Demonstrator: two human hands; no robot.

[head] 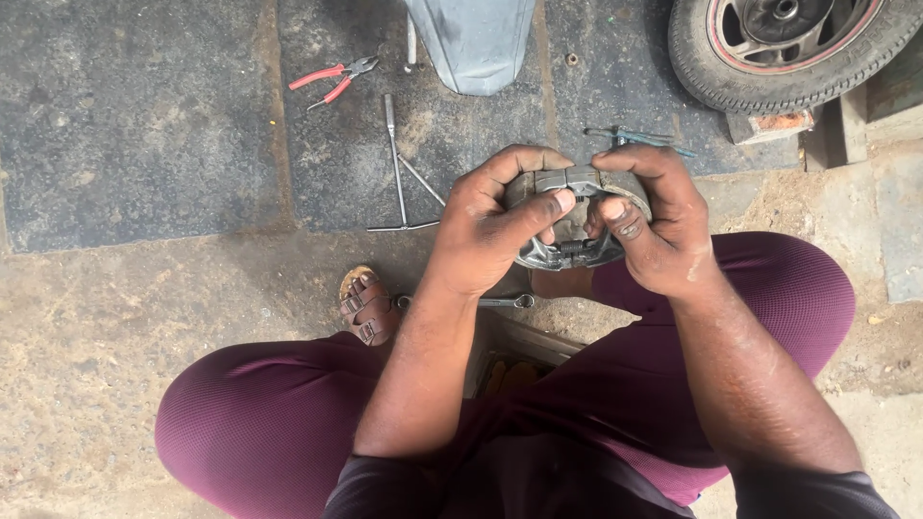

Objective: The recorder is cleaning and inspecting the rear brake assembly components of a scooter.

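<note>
Head view, near to far. In the foreground the seated person's maroon trousers [288, 423] frame both forearms; a brown strapped sandal [363, 306] and a small steel spanner [505, 301] lie on the floor just below the wrists. Between the knees, the left hand [486, 231] and right hand [654, 226] are clenched from opposite sides on a round grey metal brake-shoe pair with a coil spring [569, 235], held off the ground. The thumbs press toward the middle, just above the visible spring, while the other fingers curl over the top rim.

Progress, as a judgement: the two shoes appear joined, with one spring seated at the lower edge. Whether the upper end is fully closed is hidden by the fingers, so some fitting may remain.

Beyond the fingertips lie a steel T-handle wrench [396, 178] to the left, red-handled pliers [334, 80] farther off, and a bluish hand tool [639, 137] just past the right knuckles. A grey plastic mudguard [471, 38] and a black scooter wheel with tyre [779, 48] bound the far edge. Open dark stone paving [135, 115] lies far left of the fingers, with free room there.
</note>
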